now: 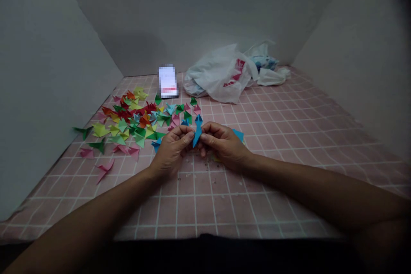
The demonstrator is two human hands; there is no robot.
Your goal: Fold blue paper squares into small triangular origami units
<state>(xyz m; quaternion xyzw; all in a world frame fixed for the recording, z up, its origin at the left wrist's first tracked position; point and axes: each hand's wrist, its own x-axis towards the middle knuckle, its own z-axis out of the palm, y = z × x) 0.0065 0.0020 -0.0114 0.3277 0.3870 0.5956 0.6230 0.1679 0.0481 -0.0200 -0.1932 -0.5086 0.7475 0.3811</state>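
My left hand and my right hand meet in front of me, both pinching a blue folded paper piece between thumbs and fingers. Its lower part is narrow and pointed, and my fingers hide part of it. Left of my left hand lies a spread of small folded paper triangles in green, red, yellow, pink and blue. A blue paper triangle touches the edge of my left hand. Another blue paper piece sticks out behind my right hand.
The pink grid-patterned mat lies under everything, with small crumbs near my hands. A white plastic bag lies at the back, beside a blurred white rectangular object. Grey walls rise at the left, back and right.
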